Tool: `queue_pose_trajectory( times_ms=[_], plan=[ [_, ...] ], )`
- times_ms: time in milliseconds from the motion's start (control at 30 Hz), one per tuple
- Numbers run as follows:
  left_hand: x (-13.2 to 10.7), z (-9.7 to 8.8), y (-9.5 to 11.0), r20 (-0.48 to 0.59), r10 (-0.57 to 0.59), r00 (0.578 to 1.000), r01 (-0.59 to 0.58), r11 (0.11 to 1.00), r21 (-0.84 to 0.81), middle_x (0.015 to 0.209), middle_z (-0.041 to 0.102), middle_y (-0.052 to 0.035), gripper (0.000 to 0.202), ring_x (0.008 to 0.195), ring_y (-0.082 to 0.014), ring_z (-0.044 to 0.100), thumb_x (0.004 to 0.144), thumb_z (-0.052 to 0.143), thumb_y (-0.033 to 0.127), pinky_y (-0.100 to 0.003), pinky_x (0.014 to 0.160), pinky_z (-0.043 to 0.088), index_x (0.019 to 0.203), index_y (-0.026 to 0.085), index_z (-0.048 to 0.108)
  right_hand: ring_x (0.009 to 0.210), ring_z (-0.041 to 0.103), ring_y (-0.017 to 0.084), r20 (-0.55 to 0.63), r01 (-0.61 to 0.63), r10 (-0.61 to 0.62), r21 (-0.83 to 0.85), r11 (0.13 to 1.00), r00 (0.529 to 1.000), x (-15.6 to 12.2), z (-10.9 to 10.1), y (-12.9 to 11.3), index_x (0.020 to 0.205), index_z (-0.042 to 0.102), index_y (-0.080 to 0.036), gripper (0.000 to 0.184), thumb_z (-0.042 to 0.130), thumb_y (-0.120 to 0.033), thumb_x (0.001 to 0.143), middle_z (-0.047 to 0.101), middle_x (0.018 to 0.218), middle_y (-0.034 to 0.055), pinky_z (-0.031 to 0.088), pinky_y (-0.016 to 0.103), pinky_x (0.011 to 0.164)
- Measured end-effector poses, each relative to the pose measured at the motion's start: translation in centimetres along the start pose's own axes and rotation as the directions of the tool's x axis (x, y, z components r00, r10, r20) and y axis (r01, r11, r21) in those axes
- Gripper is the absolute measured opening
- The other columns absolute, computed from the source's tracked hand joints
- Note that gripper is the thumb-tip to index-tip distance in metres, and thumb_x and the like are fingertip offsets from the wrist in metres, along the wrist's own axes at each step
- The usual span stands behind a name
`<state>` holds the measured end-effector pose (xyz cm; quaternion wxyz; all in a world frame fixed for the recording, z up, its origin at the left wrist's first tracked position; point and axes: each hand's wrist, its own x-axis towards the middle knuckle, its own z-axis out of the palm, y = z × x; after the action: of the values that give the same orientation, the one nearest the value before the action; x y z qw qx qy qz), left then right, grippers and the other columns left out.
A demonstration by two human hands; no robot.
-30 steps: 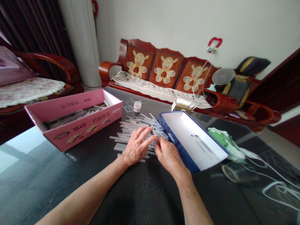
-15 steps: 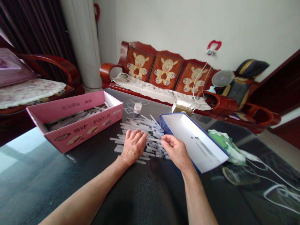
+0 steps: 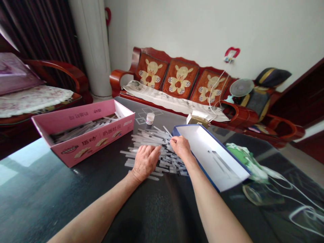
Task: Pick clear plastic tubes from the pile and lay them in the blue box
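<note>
Your heap of slim, pale tubes (image 3: 145, 136) lies loose on the dark table (image 3: 50, 195), many of them pointing roughly toward nine and three o'clock. Your left hand (image 3: 146, 161) sits over the heap's seven o'clock side, knuckles up and fingers bent. Your right hand (image 3: 180, 145) is at its three o'clock edge, thumb and fingertips drawn together above the tubes. The fingertips are too small and hidden here, so I can't tell whether either hand grips one.

At ten o'clock from the heap stands your pink box (image 3: 88, 143), with more slim sticks inside. At three o'clock, just beside your right hand, the blue box (image 3: 199, 141) shows a white inside with a few thin, dark-tipped sticks (image 3: 220, 160). A small tub (image 3: 150, 118) stands at twelve o'clock, just beyond the heap.
</note>
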<state>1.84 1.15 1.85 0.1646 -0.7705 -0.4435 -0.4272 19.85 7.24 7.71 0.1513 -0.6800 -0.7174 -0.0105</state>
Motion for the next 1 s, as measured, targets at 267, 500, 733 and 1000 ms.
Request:
queue_pose_trajectory(
  times_ms=[267, 500, 733, 1000],
  plan=[
    [0.0, 0.1, -0.1, 0.001, 0.000, 1.000, 0.000, 1.000, 0.002, 0.085, 0.062, -0.0051, 0.023, 0.075, -0.0186, 0.050, 0.091, 0.049, 0.025, -0.034, 0.069, 0.037, 0.112, 0.018, 0.057, 0.081, 0.065, 0.018, 0.046, 0.013, -0.011, -0.055, 0.998, 0.999, 0.6, 0.8, -0.2, 0.082, 0.077, -0.022, 0.024, 0.053, -0.027, 0.082, 0.069, 0.087, 0.0079, 0.045, 0.024, 0.077],
    [0.0, 0.2, -0.2, -0.007, -0.021, 1.000, 0.021, 1.000, -0.008, 0.084, 0.061, -0.0052, 0.022, 0.075, -0.0190, 0.050, 0.091, 0.050, 0.024, -0.033, 0.070, 0.037, 0.111, 0.018, 0.058, 0.075, 0.064, 0.017, -0.129, -0.014, 0.040, 0.202, 0.979, 0.991, -0.9, -0.9, 1.2, 0.083, 0.074, -0.020, 0.019, 0.057, -0.025, 0.078, 0.069, 0.084, 0.0059, 0.047, 0.025, 0.076],
    [-0.1, 0.3, -0.3, -0.004, -0.026, 1.000, 0.026, 1.000, -0.015, 0.077, 0.057, -0.0029, 0.026, 0.072, -0.0183, 0.047, 0.091, 0.050, 0.025, -0.032, 0.068, 0.035, 0.115, 0.020, 0.058, 0.072, 0.067, 0.017, -0.065, -0.037, 0.410, 0.971, 0.235, 0.910, -5.1, -2.7, 2.1, 0.085, 0.066, -0.015, 0.033, 0.071, -0.043, 0.068, 0.072, 0.084, 0.0079, 0.051, 0.023, 0.055],
    [-0.1, 0.3, -0.5, -0.010, -0.092, 0.996, 0.092, 0.996, -0.006, 0.075, 0.056, -0.0026, 0.019, 0.072, -0.0185, 0.047, 0.092, 0.050, 0.030, -0.032, 0.070, 0.035, 0.104, 0.021, 0.061, 0.057, 0.064, 0.010, -0.090, 0.076, 0.447, 0.996, 0.050, 0.890, -5.6, -2.7, 2.0, 0.077, 0.062, -0.016, 0.028, 0.075, -0.038, 0.066, 0.069, 0.071, 0.0009, 0.052, 0.019, 0.050]
  ],
)
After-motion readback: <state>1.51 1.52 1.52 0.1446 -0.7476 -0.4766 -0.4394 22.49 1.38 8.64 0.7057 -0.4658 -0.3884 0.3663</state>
